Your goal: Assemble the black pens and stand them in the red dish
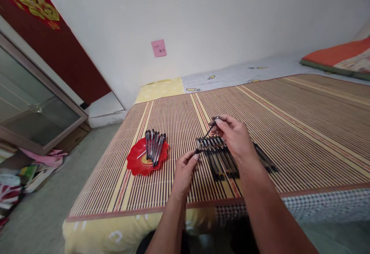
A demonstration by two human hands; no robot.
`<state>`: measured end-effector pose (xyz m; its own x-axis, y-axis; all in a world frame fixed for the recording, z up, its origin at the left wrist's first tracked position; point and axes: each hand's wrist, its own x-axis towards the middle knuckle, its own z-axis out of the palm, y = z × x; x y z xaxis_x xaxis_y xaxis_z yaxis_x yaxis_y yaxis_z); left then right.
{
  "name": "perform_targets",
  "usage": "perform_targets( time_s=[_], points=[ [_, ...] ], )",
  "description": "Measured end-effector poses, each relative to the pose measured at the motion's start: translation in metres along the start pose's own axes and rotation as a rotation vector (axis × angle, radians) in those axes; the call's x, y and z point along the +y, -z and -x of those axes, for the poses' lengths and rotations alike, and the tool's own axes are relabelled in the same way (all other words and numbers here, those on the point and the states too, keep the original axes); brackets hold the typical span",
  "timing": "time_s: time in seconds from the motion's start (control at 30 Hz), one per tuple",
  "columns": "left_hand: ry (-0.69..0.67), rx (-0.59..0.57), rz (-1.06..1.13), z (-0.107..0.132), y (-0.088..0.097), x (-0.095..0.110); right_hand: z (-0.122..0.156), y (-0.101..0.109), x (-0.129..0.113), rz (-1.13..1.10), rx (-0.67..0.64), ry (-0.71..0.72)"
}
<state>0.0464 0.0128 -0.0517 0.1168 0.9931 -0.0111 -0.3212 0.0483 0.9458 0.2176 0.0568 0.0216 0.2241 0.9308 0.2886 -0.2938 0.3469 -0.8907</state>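
Note:
A slim dark pen (207, 133) slants between my two hands above the bamboo mat. My left hand (186, 165) pinches its lower end, where a dark tip shows between thumb and finger. At the upper end, my right hand (231, 130) grips it with thumb and fingertips; whether a cap is there is hidden. Beneath and behind the right hand lies a row of several black pens (215, 157) side by side. More dark pens (265, 157) lie right of my right wrist. To the left, several capped pens (156, 146) rest in a red scalloped plate (134, 157).
The striped bamboo mat (110, 177) covers a bed with yellow and checked cloth. A folded orange quilt (332, 57) lies at the back right. A pink note (158, 48) is on the wall. A glass-paned door (34, 103) and clutter on the floor are at left.

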Motion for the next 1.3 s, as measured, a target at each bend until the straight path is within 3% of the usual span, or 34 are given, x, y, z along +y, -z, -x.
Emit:
perform_targets(
  time_s=[0.4, 0.67, 0.87, 1.03, 1.3],
  points=[
    [0.019, -0.035, -0.037, 0.0, -0.001, 0.001, -0.002, 0.002, 0.003, 0.072, 0.014, -0.003],
    [-0.016, 0.001, -0.013, -0.002, 0.001, -0.002, 0.002, -0.007, 0.009, 0.151, -0.111, -0.097],
    [-0.009, 0.015, 0.055, -0.003, 0.002, -0.002, 0.003, -0.008, 0.016, 0.287, -0.304, -0.164],
    [0.006, 0.042, 0.067, -0.004, 0.002, -0.002, 0.0, -0.003, 0.02, 0.299, -0.261, -0.243],
    [0.039, 0.047, 0.165, -0.003, 0.0, 0.002, 0.0, -0.003, 0.025, 0.341, -0.278, -0.247]
  ],
)
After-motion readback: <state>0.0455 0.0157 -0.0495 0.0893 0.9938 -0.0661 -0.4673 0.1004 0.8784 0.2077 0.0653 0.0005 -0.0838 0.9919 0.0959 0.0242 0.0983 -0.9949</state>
